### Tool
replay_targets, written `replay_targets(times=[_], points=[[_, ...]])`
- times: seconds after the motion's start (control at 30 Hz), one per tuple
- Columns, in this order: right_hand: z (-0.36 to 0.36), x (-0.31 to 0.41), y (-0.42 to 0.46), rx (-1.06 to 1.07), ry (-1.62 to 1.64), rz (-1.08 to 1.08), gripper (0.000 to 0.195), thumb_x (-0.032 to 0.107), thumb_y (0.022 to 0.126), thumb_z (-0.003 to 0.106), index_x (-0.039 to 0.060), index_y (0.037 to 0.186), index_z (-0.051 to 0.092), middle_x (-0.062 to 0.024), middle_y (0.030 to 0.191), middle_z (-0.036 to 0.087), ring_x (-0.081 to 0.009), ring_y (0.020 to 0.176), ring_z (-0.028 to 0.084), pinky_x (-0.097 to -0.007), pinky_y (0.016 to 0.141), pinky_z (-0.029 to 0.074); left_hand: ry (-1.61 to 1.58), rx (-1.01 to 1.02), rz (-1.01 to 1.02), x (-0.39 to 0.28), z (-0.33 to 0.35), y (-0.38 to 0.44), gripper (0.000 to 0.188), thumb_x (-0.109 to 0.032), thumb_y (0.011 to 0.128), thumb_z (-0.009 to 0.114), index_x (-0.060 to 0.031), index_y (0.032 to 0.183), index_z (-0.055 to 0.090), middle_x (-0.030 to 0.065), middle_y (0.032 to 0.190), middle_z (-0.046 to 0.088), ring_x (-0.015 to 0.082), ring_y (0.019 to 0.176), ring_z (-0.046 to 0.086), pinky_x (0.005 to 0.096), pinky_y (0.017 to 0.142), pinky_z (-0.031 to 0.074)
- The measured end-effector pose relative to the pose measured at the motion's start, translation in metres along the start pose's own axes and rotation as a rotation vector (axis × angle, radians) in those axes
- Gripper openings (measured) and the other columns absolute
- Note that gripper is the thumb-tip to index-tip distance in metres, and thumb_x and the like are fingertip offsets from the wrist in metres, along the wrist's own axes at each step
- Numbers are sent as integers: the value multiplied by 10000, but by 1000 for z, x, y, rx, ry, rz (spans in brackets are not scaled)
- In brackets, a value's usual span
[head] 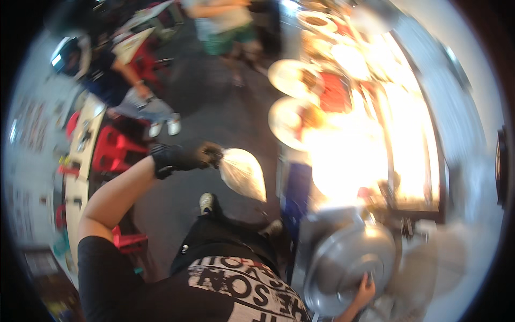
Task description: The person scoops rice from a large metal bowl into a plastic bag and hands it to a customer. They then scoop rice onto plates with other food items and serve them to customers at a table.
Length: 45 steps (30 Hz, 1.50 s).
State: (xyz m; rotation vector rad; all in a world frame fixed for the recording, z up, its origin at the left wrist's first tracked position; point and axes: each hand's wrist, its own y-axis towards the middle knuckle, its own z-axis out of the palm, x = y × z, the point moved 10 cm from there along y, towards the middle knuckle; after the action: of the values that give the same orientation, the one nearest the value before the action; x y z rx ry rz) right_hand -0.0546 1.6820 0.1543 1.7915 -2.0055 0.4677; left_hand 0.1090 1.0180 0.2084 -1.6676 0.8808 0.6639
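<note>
My left hand [189,157], in a black glove, is closed on the gathered neck of a clear plastic bag [243,173] with pale contents. The bag hangs out over the dark floor, to the right of the glove. At the lower right my bare right hand [365,287] grips the knob of a large round metal lid [350,261]. That lid lies beside the brightly lit counter. What is under it is hidden.
Plates [287,122] with food stand along the left edge of the glaring counter, near a red tray [336,92]. Red plastic stools [110,149] and a long table [82,149] line the left. One person [108,80] is at the upper left, another [225,28] at the top.
</note>
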Motion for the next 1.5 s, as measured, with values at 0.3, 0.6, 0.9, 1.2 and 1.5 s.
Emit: replay_targets(times=[0.3, 0.6, 0.9, 1.2, 1.5], points=[[173, 272, -125, 364, -172, -338, 706, 393, 751, 646, 61, 1317, 383, -296, 1248, 394, -426, 1137, 419, -515, 894, 397, 176, -247, 18, 158, -227, -127, 178, -39, 773, 492, -11, 914, 596, 77, 815, 628, 153, 696, 571, 297, 664, 456], [357, 505, -208, 247, -581, -670, 702, 412, 749, 645, 69, 1306, 390, -304, 1246, 390, -434, 1138, 414, -512, 888, 405, 510, -728, -221, 362, -469, -300, 282, -283, 766, 514, -33, 822, 631, 188, 791, 614, 349, 752, 589, 436, 697, 454], [468, 743, -270, 230, -725, -777, 705, 420, 695, 692, 51, 1227, 411, -271, 1234, 397, -406, 1080, 445, -483, 846, 426, 943, -1124, -489, 454, -672, -414, 255, -207, 610, 616, -33, 797, 627, 118, 940, 496, 306, 922, 464, 416, 666, 396], [642, 887, -329, 532, -642, -839, 661, 221, 596, 784, 130, 1178, 483, -150, 1172, 378, -334, 1129, 376, -464, 901, 349, 1116, -1240, -644, 529, -807, -476, 237, -287, 590, 621, -71, 683, 644, 87, 864, 529, 309, 933, 486, 577, 922, 293], [743, 970, -481, 1172, -541, -927, 496, 194, 659, 745, 25, 1087, 561, -187, 1078, 454, -346, 1002, 505, -425, 842, 436, 369, -1431, -64, 602, -917, -516, 258, -232, 728, 528, -15, 830, 623, 138, 860, 592, 314, 852, 547, 394, 757, 434]])
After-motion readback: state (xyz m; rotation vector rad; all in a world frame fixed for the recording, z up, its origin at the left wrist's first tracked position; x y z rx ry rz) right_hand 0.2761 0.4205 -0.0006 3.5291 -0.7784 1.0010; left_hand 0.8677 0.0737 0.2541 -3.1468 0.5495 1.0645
